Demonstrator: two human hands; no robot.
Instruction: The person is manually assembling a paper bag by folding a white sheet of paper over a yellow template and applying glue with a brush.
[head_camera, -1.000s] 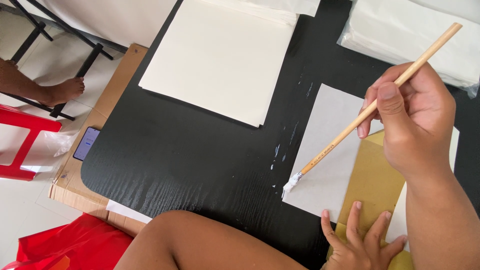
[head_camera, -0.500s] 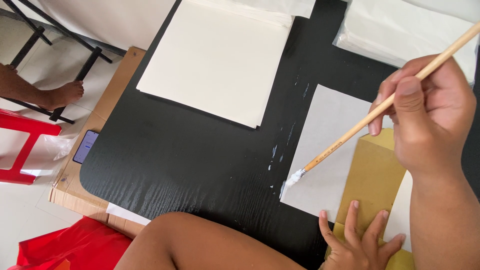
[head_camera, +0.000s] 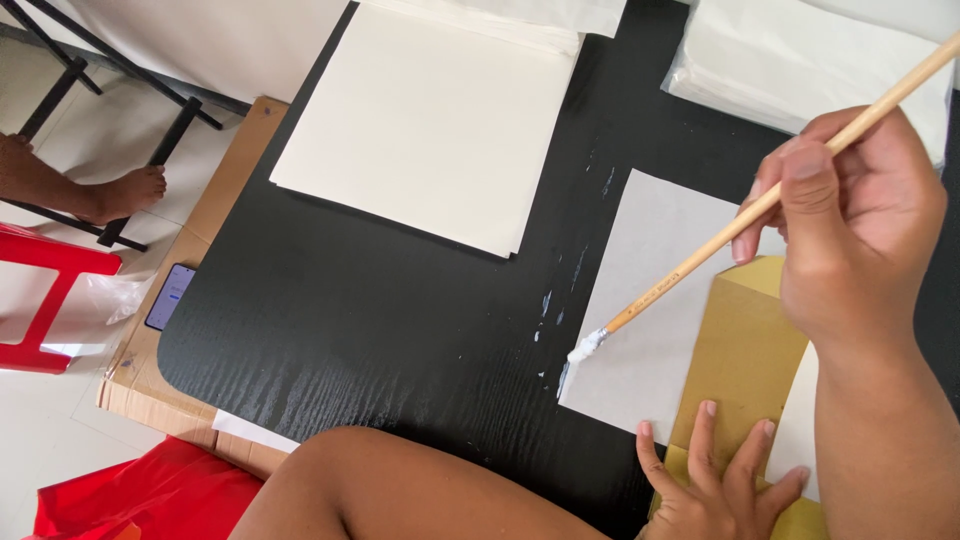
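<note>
Right hand (head_camera: 860, 230) pinches brush (head_camera: 740, 215); shaft slants upper right to lower left, tip (head_camera: 585, 347) on grey sheet (head_camera: 650, 300). Left hand (head_camera: 715, 480) lies spread flat on gold paper (head_camera: 740, 350), lower right.

Bare tabletop (head_camera: 380, 320) below paper stack (head_camera: 430, 130)

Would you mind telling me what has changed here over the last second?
The right hand has drifted slightly up and to the right with the brush; its white-coated tip stays at the white sheet's left edge. The left hand still presses flat on the gold paper. Nothing was picked up or released.
</note>
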